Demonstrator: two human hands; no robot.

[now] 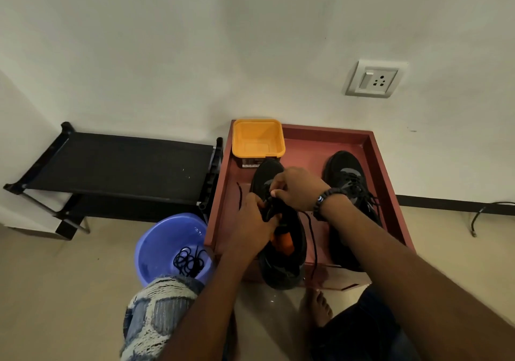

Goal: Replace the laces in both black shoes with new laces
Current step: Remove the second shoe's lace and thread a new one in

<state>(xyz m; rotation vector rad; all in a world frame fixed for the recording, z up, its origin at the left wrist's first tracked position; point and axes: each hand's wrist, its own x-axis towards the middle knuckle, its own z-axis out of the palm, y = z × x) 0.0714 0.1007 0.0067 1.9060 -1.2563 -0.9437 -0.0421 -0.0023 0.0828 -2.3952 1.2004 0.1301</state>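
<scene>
A reddish tray (381, 165) carries two black shoes (348, 182) and a yellow tub (257, 137).

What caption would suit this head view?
Both hands, left and right, thread a lace into the left shoe on a red tray.

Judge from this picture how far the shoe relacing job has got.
Done, it seems: the right shoe looks laced, and a loose tangle of laces lies in the purple tub. In hand: the left hand and right hand work a lace at the left shoe. Left: finishing that lacing.
</scene>
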